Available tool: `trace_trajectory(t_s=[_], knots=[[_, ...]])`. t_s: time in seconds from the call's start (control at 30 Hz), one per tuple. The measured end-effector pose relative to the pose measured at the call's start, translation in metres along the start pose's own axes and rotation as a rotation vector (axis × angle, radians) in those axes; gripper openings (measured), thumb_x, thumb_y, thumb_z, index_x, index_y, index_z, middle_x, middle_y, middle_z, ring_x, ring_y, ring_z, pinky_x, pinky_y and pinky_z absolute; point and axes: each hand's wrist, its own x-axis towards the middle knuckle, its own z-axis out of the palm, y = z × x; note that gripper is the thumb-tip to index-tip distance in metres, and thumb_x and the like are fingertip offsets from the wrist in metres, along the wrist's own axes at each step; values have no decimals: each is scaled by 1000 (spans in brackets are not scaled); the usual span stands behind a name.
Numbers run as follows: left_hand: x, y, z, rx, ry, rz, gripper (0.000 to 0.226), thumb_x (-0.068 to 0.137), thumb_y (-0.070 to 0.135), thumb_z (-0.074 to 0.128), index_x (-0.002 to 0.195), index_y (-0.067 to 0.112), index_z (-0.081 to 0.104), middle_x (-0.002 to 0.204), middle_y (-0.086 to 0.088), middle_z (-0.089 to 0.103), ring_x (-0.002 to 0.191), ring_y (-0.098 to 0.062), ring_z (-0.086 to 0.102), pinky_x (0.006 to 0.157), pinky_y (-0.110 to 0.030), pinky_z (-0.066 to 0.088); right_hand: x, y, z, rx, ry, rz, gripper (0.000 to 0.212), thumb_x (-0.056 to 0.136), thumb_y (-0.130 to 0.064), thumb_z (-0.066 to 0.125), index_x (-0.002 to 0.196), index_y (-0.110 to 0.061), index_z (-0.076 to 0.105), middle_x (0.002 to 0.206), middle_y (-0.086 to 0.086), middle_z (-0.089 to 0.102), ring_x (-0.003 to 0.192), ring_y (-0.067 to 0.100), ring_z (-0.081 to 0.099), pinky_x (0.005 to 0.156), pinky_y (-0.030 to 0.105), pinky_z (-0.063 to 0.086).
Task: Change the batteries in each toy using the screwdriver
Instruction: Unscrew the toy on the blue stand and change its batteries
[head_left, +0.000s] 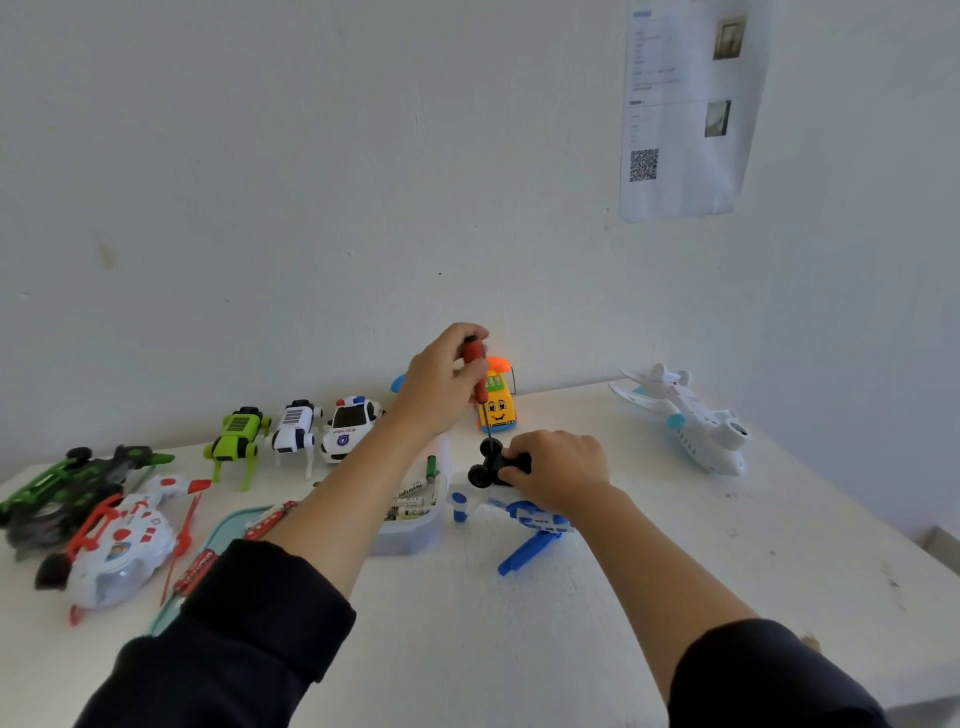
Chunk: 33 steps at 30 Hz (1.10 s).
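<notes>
Two hands work mid-desk near its back edge: the left hand (441, 376) has its fingers curled round the screwdriver (480, 387), shaft upright, tip down onto the black-wheeled toy (496, 462) gripped by the right hand (558, 470). Screw and battery cover are hidden.

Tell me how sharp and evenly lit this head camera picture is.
Head view: soft, even light, no glare; wide-angle bend curves the table edge; left hand on the screwdriver is slightly blurred; wall sheet text unreadable.
</notes>
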Motion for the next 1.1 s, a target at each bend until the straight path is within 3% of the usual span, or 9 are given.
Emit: trace_trajectory(t_s=[0.17, 0.33, 0.43, 0.53, 0.63, 0.77, 0.83, 0.93, 1.1], knots=[[-21, -13, 2, 40, 364, 77, 13, 96, 10, 50, 109, 9, 49, 72, 8, 58, 65, -15, 65, 61, -23, 56, -1, -1, 2, -13, 26, -1, 23, 92, -42, 49, 110, -29, 57, 97, -4, 64, 80, 16, 49, 70, 29, 31], [-24, -21, 0, 116, 416, 112, 12, 95, 13, 51, 107, 12, 48, 84, -3, 58, 64, -17, 66, 62, -28, 55, 0, -3, 3, -32, -15, 14, 41, 90, -51, 50, 123, -27, 47, 109, -6, 63, 96, 18, 57, 76, 31, 37], [-25, -20, -3, 104, 463, 82, 15, 95, 14, 52, 109, 9, 50, 81, 2, 54, 62, -16, 64, 56, -18, 50, 1, -3, 2, -48, -27, 6, 33, 92, -45, 48, 114, -22, 56, 104, -2, 58, 84, 16, 50, 71, 30, 32], [-24, -21, -10, 128, 498, 4, 10, 93, 15, 54, 102, 11, 55, 75, 9, 53, 62, -15, 61, 56, -24, 50, 2, -2, 2, -45, -36, 21, 30, 94, -43, 47, 111, -19, 54, 101, 0, 53, 81, 17, 47, 72, 30, 33], [-28, -25, -17, 272, 261, -124, 0, 91, 15, 54, 91, 15, 54, 75, 0, 56, 62, -21, 59, 51, -24, 43, 3, 0, 2, -64, -42, 47, 31, 95, -44, 44, 110, -17, 51, 93, -2, 50, 81, 17, 49, 72, 31, 34], [-49, -38, -13, 546, -496, -312, 9, 90, 21, 57, 97, 18, 52, 77, 0, 58, 56, -12, 58, 55, -25, 47, 3, 3, 2, -96, -41, 40, 37, 94, -48, 42, 112, -17, 50, 102, 0, 54, 85, 18, 50, 74, 32, 36], [-65, -44, -3, 726, -716, -339, 23, 88, 24, 58, 108, 17, 48, 87, -2, 60, 63, -14, 61, 62, -30, 51, 4, 8, 0, -79, -79, 28, 47, 87, -60, 46, 111, -19, 50, 105, -1, 53, 92, 18, 50, 80, 34, 39], [-83, -52, 13, 990, -800, -231, 31, 90, 27, 57, 113, 12, 41, 103, -10, 57, 83, -22, 56, 72, -35, 49, 2, 21, -1, -81, -150, 30, 65, 68, -70, 61, 110, -22, 46, 103, -3, 49, 92, 16, 49, 82, 34, 42], [-93, -61, 24, 1108, -799, -177, 34, 94, 31, 53, 119, 10, 42, 112, -13, 54, 99, -28, 55, 75, -35, 41, -7, 48, 1, 196, -50, 196, 51, 69, -50, 72, 103, -22, 46, 93, -4, 51, 82, 14, 51, 68, 27, 42]])
